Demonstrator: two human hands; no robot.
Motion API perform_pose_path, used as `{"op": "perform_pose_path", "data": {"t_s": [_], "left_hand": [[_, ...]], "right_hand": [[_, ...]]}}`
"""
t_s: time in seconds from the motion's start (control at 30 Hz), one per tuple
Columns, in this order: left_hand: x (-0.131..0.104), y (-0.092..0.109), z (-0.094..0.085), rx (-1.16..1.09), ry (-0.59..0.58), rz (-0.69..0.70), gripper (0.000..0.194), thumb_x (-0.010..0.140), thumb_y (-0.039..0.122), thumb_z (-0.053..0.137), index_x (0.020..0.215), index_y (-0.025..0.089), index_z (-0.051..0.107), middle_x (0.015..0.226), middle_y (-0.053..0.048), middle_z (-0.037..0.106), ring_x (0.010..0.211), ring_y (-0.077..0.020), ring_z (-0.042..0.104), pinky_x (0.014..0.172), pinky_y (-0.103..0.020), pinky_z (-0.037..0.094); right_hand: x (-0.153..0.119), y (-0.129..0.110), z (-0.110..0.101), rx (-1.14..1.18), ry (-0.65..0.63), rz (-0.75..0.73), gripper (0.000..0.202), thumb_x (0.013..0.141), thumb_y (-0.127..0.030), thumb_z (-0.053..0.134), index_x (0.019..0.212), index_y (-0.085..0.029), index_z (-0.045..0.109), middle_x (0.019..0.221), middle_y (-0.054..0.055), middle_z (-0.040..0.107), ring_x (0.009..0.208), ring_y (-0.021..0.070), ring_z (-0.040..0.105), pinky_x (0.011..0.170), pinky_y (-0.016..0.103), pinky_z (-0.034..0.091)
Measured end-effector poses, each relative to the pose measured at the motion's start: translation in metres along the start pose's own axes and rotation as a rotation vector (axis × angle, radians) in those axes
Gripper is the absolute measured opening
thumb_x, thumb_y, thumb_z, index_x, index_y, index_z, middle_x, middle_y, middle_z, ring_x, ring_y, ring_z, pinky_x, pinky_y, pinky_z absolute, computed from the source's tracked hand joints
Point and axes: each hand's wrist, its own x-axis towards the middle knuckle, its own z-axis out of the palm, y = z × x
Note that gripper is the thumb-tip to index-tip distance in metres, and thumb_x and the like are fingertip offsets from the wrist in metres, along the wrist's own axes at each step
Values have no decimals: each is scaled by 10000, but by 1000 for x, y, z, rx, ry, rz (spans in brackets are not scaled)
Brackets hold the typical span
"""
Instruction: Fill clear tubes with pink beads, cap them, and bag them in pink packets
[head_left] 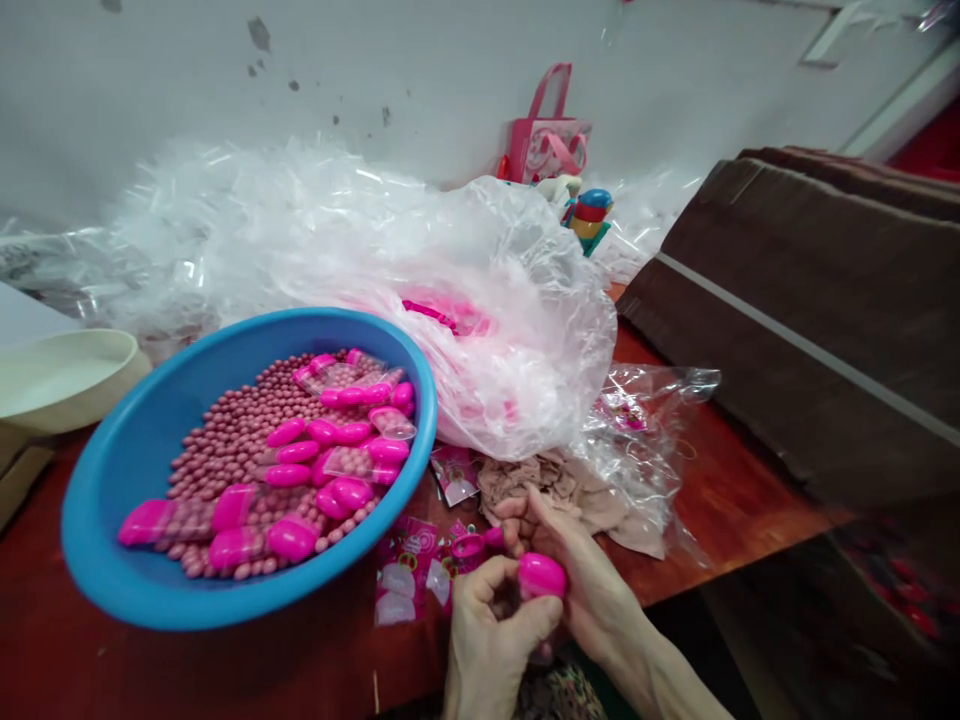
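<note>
Low in the middle of the view, my left hand [491,640] pinches a bright pink plastic capsule [541,576] between thumb and fingers. Around the capsule's far side curls my right hand [577,565], its palm against it and its fingers bent; their exact grip is partly hidden. The capsule's lower part is behind my left thumb. Just beyond my fingers lies a small pink plastic piece with a ring shape [469,545]. Printed pink cards [405,570] rest on the table beside it, and a crumpled beige cloth [622,510] is behind my right hand.
At left, a blue basin [247,610] holds pink beads [232,430] and several bead-filled pink capsules [292,538]. Clear plastic bags [517,350] pile up behind it. Strapped cardboard [810,300] stands at right on the red-brown table [720,510]. A pale bowl [75,380] sits far left.
</note>
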Motion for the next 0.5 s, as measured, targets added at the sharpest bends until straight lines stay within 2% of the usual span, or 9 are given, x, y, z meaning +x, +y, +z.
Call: {"op": "perform_pose_path", "data": {"t_s": [0.2, 0.33, 0.4, 0.5], "left_hand": [[-10, 0, 0, 29, 38, 33, 109, 582, 210, 635, 553, 155, 545, 420, 68, 427, 383, -70, 371, 399, -200, 310], [-14, -3, -3, 90, 50, 89, 42, 582, 182, 610, 572, 146, 593, 448, 70, 400, 421, -76, 346, 425, -209, 290], [-15, -8, -7, 157, 81, 118, 49, 557, 147, 618, 597, 134, 643, 502, 50, 443, 466, -90, 379, 455, -215, 314], [-18, -21, -16, 310, 199, 156, 194, 512, 109, 694, 700, 148, 725, 701, -22, 612, 654, -175, 547, 581, -244, 437]], "right_hand": [[-1, 5, 1, -25, -46, 25, 372, 607, -468, 771, 693, -114, 697, 542, -13, 565, 490, 52, 456, 424, 135, 340], [-3, 13, 1, -48, -36, 11, 325, 616, -438, 779, 696, -132, 704, 563, -14, 580, 503, 51, 470, 430, 125, 344], [-4, 19, 0, -54, -31, 0, 310, 607, -440, 788, 690, -152, 707, 568, -20, 590, 510, 51, 483, 443, 120, 359], [-8, 26, 1, -105, -14, -27, 288, 609, -442, 790, 701, -179, 718, 573, -23, 599, 531, 59, 509, 491, 124, 403]]}}
